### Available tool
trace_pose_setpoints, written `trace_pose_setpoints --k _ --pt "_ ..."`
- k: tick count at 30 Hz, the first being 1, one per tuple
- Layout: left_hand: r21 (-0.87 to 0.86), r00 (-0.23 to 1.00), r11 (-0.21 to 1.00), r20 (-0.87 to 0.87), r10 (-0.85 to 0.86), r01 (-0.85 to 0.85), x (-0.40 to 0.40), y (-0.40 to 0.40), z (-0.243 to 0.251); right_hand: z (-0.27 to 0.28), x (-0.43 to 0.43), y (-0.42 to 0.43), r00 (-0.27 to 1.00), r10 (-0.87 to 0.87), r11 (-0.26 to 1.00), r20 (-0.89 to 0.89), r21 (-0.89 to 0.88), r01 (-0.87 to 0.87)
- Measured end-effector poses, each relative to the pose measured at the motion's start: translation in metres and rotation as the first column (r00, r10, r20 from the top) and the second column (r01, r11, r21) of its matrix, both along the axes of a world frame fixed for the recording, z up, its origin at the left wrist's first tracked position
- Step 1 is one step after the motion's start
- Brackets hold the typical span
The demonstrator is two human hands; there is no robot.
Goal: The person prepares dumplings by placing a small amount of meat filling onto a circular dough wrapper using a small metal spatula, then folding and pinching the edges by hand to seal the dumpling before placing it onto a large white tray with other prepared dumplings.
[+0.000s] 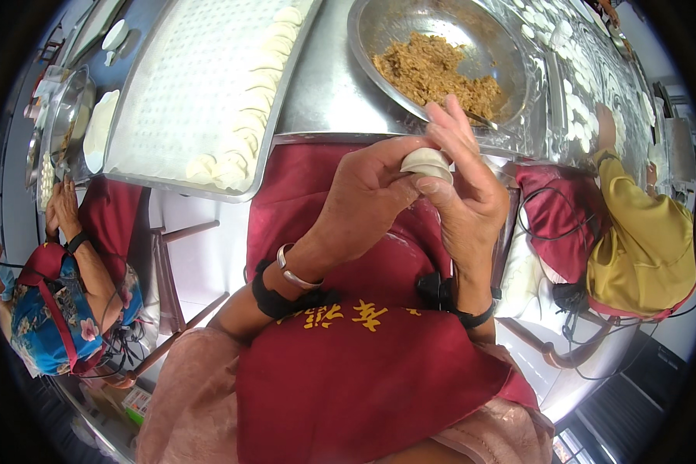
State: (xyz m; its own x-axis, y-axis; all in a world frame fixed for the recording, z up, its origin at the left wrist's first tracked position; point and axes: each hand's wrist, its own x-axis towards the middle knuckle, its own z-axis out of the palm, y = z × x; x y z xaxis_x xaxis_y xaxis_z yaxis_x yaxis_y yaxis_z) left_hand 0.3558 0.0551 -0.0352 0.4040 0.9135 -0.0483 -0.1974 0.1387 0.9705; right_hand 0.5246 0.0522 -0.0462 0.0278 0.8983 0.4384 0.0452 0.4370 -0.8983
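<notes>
A folded dough dumpling is pinched between my two hands, above my lap and just in front of the table edge. My left hand grips its left side with thumb and index finger. On the other side, the thumb of my right hand presses the dumpling's lower edge while the fingers point upward. Beyond my hands stands a steel bowl of brown minced filling, and a flat utensil lies at its near side. Finished dumplings line the right edge of a perforated tray to my left.
At right, a person in a yellow sleeve reaches over a floured surface with many dough wrappers. Another person works at left by a second metal bowl. Wooden chair parts and dark cables flank me.
</notes>
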Motion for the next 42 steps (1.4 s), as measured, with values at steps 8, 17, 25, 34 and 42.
trace_pose_setpoints --k 8,17,25,34,42 --pt "-0.104 0.973 0.989 0.215 -0.083 0.107 -0.005 -0.002 0.01 -0.008 0.013 0.003 0.988 0.025 0.996 0.15 0.087 -0.038" --pt "-0.212 0.869 0.968 0.494 -0.011 0.133 0.0 -0.006 0.008 -0.01 0.013 0.002 0.986 -0.012 0.993 0.164 0.121 -0.008" --pt "-0.044 0.996 0.995 0.01 -0.093 0.093 -0.01 -0.003 0.018 0.001 0.01 0.0 0.982 -0.021 0.997 0.186 0.08 0.006" --pt "-0.539 0.747 0.825 0.617 0.248 0.171 0.001 -0.006 0.041 0.004 0.005 -0.005 0.97 -0.132 0.982 0.206 0.158 0.1" --pt "0.505 0.868 0.856 -0.37 0.331 -0.111 -0.015 -0.023 0.065 0.022 -0.02 -0.016 0.988 -0.145 0.981 0.053 0.139 0.136"
